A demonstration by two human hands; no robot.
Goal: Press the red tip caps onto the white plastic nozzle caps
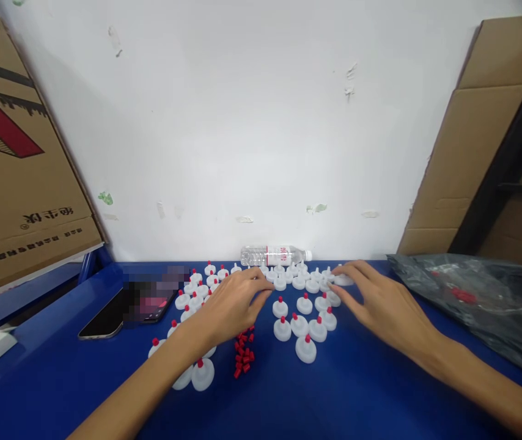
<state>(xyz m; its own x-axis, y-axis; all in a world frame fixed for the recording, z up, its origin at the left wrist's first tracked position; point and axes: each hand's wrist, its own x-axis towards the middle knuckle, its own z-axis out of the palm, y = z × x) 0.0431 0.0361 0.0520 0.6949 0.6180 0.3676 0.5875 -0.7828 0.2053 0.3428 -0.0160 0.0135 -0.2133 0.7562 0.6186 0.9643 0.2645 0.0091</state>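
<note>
My left hand point(242, 299) hovers over the middle of the blue table, thumb and forefinger drawn together. Whatever is between those fingertips is too small to make out. Just beyond them stands a white cone-tipped cap point(280, 282). My right hand point(371, 293) is at the back right group, its thumb and fingers apart around a white cap point(344, 280); firm contact does not show. Small red tips point(243, 354) lie in a loose pile below my left hand, which partly hides them. White caps with red tips fitted point(305, 349) stand between my hands, and more point(203, 374) stand at left.
A clear water bottle point(277, 255) lies along the white wall. At left are a phone point(105, 315) and a large cardboard box point(27, 183). A dark plastic bag point(472, 311) with red pieces lies at right, below a cardboard panel point(463, 140).
</note>
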